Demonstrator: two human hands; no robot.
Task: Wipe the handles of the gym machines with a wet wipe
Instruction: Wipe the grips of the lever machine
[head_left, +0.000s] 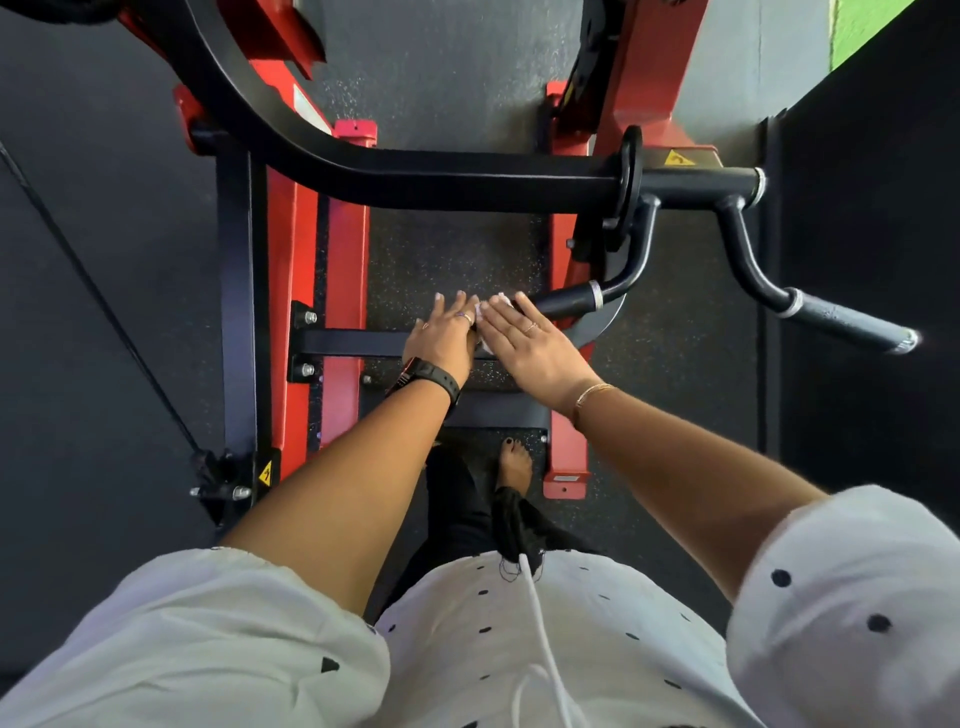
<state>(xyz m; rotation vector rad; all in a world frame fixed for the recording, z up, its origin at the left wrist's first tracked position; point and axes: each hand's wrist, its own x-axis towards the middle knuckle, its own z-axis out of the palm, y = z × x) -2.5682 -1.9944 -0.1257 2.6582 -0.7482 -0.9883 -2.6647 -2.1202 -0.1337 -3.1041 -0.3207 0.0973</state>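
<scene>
Above speckled gym floor (457, 249), the left hand (441, 335) and right hand (524, 340), flat with straight fingers, touch side by side, pressing a wet wipe (485, 342) onto the handle (566, 302).

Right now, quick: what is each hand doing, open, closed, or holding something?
Left hand: open, fingers straight, touching the wet wipe.
Right hand: open, fingers straight, pressing the wet wipe onto the handle.
</scene>
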